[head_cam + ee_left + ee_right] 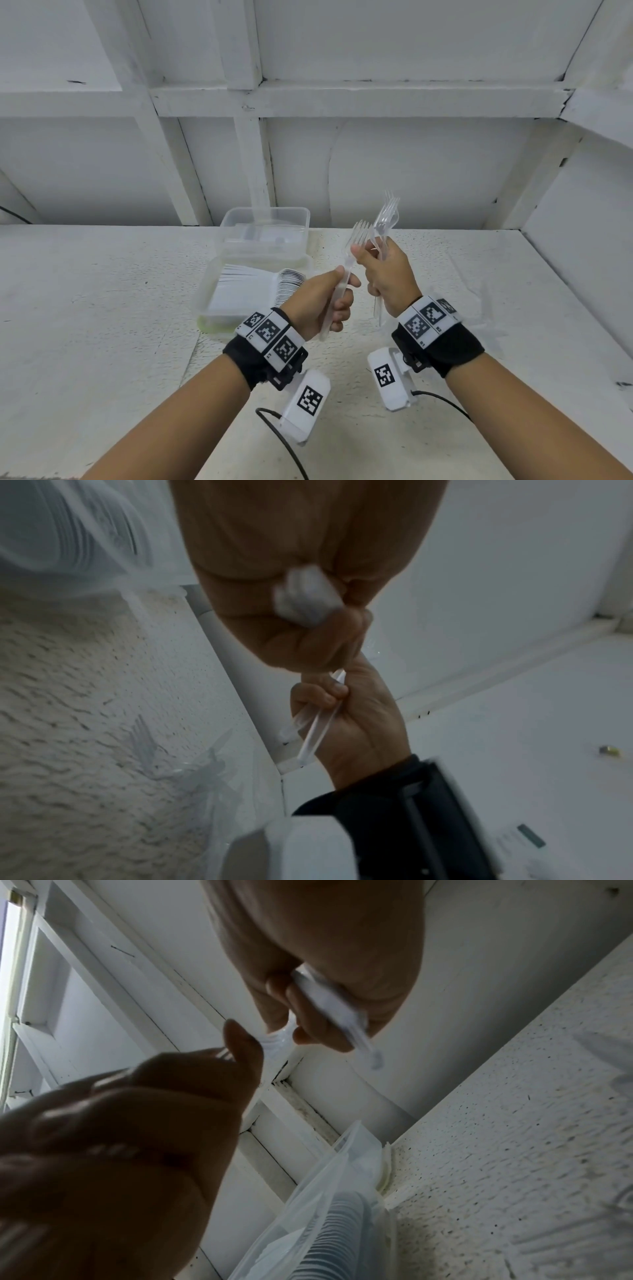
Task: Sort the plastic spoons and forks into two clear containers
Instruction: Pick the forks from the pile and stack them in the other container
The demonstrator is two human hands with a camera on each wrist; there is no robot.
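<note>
Forks (385,222) clamped in right grip (385,270), one fork (342,274) in left grip (323,305); rough white tabletop (102,325), white panelled wall (411,164)

Clear forks (385,219) held upright; stacked spoons (291,284) fill near container (209,301).

Left hand (301,561) and right hand (356,718) each grip clear plastic cutlery (313,731).

See-through forks (385,219) sit in the hands, black wristbands (442,346) carry black-and-white square patterns, and the table (102,308) under the hands is speckled white.
</note>
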